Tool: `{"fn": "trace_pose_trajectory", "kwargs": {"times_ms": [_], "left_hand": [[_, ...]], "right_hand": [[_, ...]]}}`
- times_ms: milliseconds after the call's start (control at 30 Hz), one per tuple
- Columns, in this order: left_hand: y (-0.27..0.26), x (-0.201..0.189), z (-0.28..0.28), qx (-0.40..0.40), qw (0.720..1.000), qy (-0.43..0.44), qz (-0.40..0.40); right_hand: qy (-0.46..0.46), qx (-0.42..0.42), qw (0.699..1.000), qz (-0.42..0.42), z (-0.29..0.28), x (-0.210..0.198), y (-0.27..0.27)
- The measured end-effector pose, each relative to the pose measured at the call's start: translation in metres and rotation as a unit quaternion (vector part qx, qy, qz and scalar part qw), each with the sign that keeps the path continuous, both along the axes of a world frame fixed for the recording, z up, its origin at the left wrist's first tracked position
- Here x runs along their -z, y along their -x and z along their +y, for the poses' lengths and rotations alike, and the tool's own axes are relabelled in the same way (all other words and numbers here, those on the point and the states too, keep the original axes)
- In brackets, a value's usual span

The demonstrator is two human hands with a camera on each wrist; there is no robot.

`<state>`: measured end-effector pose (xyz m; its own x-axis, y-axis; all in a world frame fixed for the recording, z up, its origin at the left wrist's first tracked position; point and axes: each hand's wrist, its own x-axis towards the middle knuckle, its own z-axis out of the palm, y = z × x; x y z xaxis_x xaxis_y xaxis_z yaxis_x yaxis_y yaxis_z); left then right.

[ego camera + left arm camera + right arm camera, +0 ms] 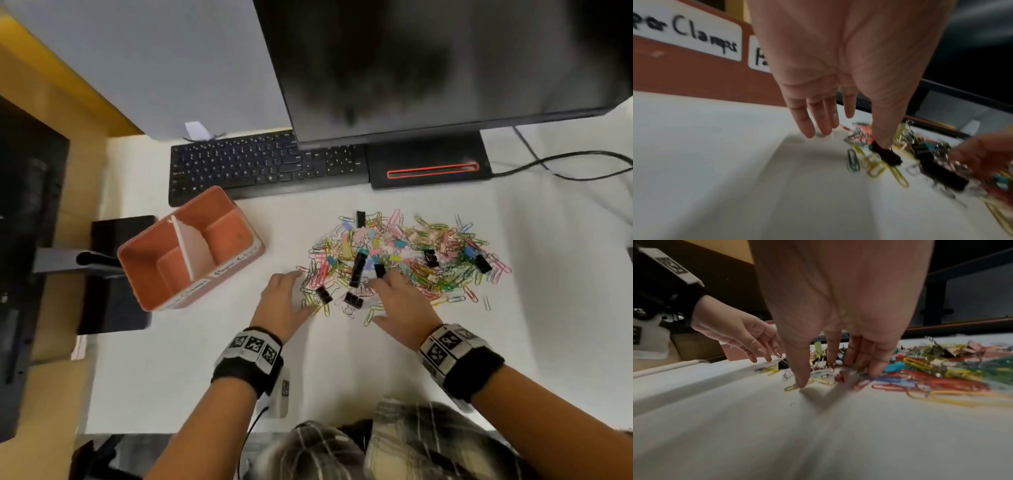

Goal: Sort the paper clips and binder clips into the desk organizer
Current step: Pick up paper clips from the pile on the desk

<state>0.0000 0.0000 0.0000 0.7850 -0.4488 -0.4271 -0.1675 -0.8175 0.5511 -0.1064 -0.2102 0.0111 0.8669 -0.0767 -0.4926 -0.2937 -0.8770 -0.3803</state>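
Head view: sorting barely begun, by the look of it. Desk organizer (191,250) at the left of the white desk (342,370), tilted, its 2 compartments split by a white divider and seemingly holding nothing. Labels on its front wall, one ending in "Clamps", the other cut off by the palm in the left wrist view. Mixed pile of paper clips (442,270) and binder clips (356,269) spread loose to the right of the organizer, well apart from it, in front of the keyboard (267,164). Left hand (284,301) spread at the pile's near-left edge, thumb tip on a small black binder clip (888,156), gripping nothing. Right hand (402,305) also spread, fingertips (873,369) pressed down into the clips, nothing pinched. Nearly everything left to move.
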Motion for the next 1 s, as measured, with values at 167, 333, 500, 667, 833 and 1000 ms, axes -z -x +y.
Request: {"fn": "trace_pose_trajectory", "kwargs": {"times_ms": [167, 333, 500, 667, 833, 1000], "left_hand": [[-0.012, 0.013, -0.022, -0.017, 0.999, 0.023, -0.038], [-0.032, 0.025, -0.035, -0.002, 0.999, 0.006, -0.041], [-0.042, 0.024, -0.037, -0.019, 0.999, 0.018, -0.026], [-0.044, 0.025, -0.038, -0.021, 1.000, 0.008, -0.016], [-0.043, 0.020, -0.039, -0.024, 0.999, 0.019, -0.025], [-0.042, 0.009, -0.035, -0.056, 0.998, 0.037, -0.015]], "right_hand": [[-0.048, 0.054, 0.997, -0.026, -0.012, 0.008, -0.016], [-0.096, 0.075, 0.992, -0.045, -0.027, 0.012, -0.025], [-0.104, 0.062, 0.991, -0.052, -0.033, 0.014, -0.027], [-0.067, 0.014, 0.997, -0.041, -0.030, 0.016, -0.029], [-0.087, 0.021, 0.995, -0.045, -0.026, 0.016, -0.037], [-0.065, -0.007, 0.997, -0.027, -0.025, 0.016, -0.040]]}}
